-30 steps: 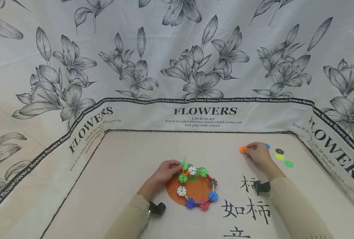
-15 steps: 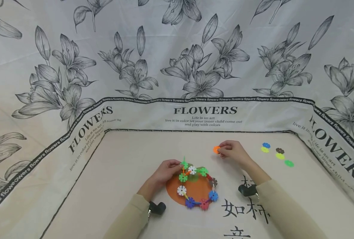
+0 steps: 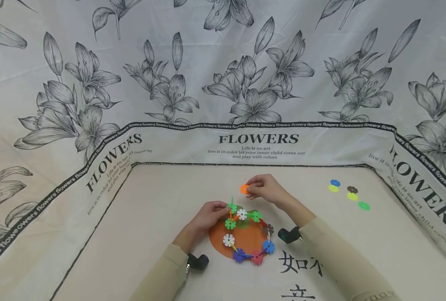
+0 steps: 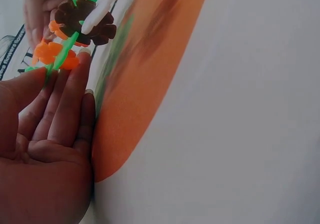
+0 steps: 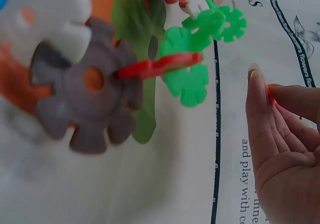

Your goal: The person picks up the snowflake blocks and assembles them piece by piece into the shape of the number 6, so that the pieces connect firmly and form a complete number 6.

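A ring of linked plastic snowflake discs (image 3: 257, 258) in green, white, blue, red and brown lies over a printed orange persimmon (image 3: 219, 240). At its upper left, my left hand (image 3: 209, 215) pinches a green disc (image 3: 232, 207) between thumb and fingers. In the left wrist view, the thumb (image 4: 25, 87) presses the green piece against the fingers, beside orange and brown discs. Just beyond the ring, my right hand (image 3: 266, 190) pinches a loose orange disc (image 3: 244, 189), raised near the ring's far side. The right wrist view shows only an orange edge of it between thumb and fingertips.
Loose discs lie at the right of the cloth: a blue one (image 3: 335, 183), yellow ones (image 3: 352, 196), a brown one (image 3: 352, 189) and a green one (image 3: 364, 205). Printed black characters (image 3: 293, 262) are near the right sleeve. A flower-printed curtain (image 3: 258, 144) borders the table.
My right hand has moved left with the orange disc, from beside the loose discs to close by the ring. The left hand and ring have stayed in place.
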The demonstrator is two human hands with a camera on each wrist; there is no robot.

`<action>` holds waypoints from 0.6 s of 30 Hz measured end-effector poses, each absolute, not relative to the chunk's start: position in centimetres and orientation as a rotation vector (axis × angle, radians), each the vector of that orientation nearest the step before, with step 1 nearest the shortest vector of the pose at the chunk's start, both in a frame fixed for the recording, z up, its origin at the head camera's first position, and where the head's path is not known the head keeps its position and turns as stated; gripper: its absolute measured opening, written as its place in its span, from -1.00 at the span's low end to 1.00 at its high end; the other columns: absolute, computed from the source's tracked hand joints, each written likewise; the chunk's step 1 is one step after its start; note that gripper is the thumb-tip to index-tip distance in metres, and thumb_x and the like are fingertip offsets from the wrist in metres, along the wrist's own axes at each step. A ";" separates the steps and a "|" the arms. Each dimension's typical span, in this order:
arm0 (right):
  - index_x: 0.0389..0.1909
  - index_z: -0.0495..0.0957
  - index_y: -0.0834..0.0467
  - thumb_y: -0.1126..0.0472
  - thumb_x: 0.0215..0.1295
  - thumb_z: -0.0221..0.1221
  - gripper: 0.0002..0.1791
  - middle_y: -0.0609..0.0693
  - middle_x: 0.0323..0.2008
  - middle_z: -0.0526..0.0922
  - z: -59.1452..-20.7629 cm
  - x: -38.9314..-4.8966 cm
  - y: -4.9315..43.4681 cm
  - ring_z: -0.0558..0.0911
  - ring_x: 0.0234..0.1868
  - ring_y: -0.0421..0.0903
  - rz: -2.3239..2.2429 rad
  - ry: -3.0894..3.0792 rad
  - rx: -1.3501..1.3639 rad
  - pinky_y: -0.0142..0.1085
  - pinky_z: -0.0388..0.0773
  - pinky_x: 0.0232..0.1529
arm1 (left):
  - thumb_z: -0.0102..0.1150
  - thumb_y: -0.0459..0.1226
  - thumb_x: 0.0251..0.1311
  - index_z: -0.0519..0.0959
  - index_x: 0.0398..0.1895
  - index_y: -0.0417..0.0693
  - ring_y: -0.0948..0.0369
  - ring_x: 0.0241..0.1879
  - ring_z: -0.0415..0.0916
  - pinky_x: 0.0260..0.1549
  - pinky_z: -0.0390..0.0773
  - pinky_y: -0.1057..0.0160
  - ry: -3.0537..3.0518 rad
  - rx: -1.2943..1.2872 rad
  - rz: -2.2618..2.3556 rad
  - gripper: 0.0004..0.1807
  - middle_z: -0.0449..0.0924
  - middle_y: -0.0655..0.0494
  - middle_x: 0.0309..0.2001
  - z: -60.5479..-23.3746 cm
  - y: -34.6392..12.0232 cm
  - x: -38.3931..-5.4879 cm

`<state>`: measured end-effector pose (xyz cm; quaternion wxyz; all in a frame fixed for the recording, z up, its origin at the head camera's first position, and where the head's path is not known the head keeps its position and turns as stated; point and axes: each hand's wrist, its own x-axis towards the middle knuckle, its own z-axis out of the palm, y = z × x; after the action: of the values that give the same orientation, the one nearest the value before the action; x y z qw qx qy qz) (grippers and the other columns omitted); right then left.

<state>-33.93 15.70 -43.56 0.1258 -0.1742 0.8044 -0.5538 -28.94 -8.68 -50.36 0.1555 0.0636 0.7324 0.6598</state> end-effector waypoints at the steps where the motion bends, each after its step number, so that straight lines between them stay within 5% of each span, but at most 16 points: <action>1: 0.11 0.49 0.52 0.40 0.47 0.13 -0.69 0.39 -0.15 0.72 -43.5 -34.0 15.3 0.76 -0.13 0.25 -1.614 2.336 -0.510 0.15 0.62 0.04 | 0.17 -0.23 0.48 0.63 0.01 -0.30 0.24 -0.15 0.65 0.08 0.60 0.20 2.098 0.185 1.890 -0.72 0.77 -0.02 -0.15 -50.3 -8.7 -28.9; 18: 0.04 0.56 0.46 0.38 0.44 0.15 -0.74 0.27 -0.24 0.75 -44.0 -34.3 12.7 0.73 -0.15 0.32 -1.561 2.348 -0.523 0.10 0.67 -0.02 | 0.18 -0.22 0.47 0.63 0.03 -0.32 0.23 -0.15 0.65 0.08 0.60 0.20 2.106 0.218 1.895 -0.70 0.77 -0.06 -0.14 -50.6 -8.6 -29.2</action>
<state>-34.30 12.65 -43.97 0.1366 -0.1806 0.8111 -0.5393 -29.18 -8.63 -50.62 0.1493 0.0757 0.7329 0.6594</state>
